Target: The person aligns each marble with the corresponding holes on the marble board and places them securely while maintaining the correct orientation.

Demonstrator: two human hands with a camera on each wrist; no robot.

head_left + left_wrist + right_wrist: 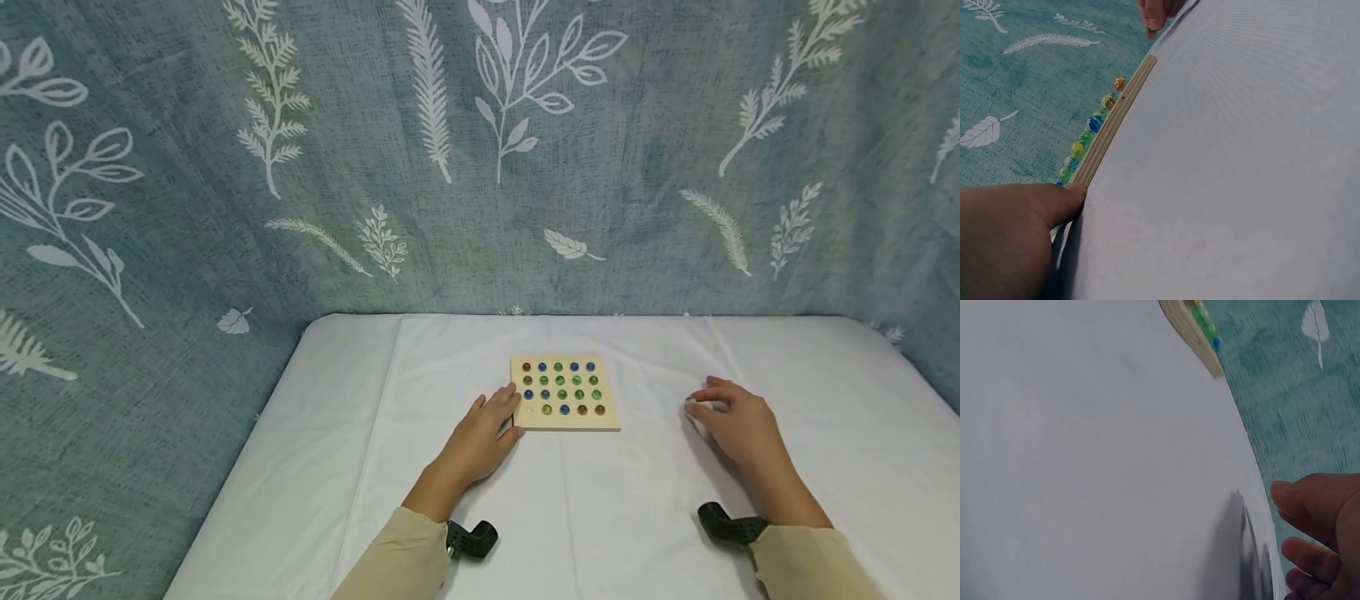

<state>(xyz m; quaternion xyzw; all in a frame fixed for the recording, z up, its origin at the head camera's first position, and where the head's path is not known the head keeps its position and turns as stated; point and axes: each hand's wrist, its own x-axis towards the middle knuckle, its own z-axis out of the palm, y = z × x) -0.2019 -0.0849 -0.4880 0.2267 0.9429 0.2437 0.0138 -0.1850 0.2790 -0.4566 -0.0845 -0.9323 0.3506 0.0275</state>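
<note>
A light wooden board (577, 423) lies on the table in the head view, with rows of blue, green and amber glass marbles (562, 395) in its hollows. One hollow at its near left corner is bare. My left hand (480, 437) rests against the board's left side, fingers extended along the edge and thumb (1069, 197) at the near corner. Off to the right of the board, my right hand (738, 423) pinches a small greenish marble (689, 399) between thumb and forefinger, above the cloth. In the right wrist view the fingers hide that marble.
White cloth (442, 358) with faint creases covers the table. A teal curtain (465, 242) with white leaf prints hangs behind and along the sides. Each wrist carries a black camera mount (474, 540).
</note>
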